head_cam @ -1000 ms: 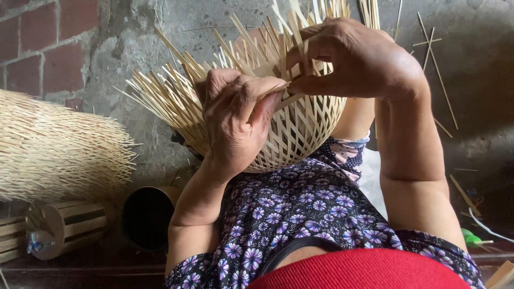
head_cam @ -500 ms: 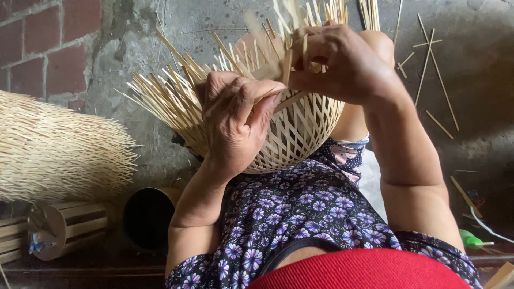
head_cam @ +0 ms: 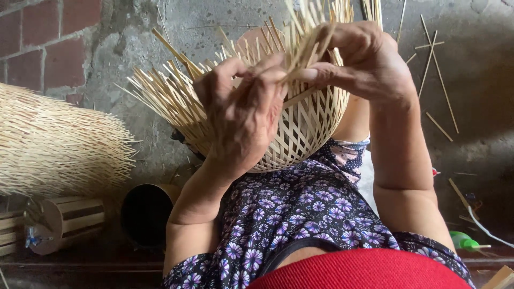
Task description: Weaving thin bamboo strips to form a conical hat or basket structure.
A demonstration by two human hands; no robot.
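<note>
A: Basket (head_cam: 300, 134): where, what state?

B: Half-woven, pale bamboo strips, open lattice. It rests on the lap, on the floral dress (head_cam: 289, 214), rim tilted up and away. Loose strip ends (head_cam: 176, 91) fan out along the rim, unwoven.

A: Left hand (head_cam: 241, 115)?

B: In front of the basket, back of hand toward the camera. Fingers curled shut, tips pinching strip ends at the rim.

A: Right hand (head_cam: 364, 61)?

B: At the top of the rim, just beside the left; fingertips nearly meet. Fingers closed on a small bunch of upright strips, thumb pressed along them.

A: Around it?

B: Left: a heap of fine sticks (head_cam: 59, 142) against the brick wall (head_cam: 48, 48). Below that, a small slatted cylinder (head_cam: 67, 222) lying on its side, and a dark round can (head_cam: 144, 214), mouth toward the camera. Right: loose sticks (head_cam: 436, 75) on the concrete floor (head_cam: 476, 96), and a green object (head_cam: 463, 241) near the bottom corner, too small to identify. Red cloth (head_cam: 364, 270) along the bottom edge.
</note>
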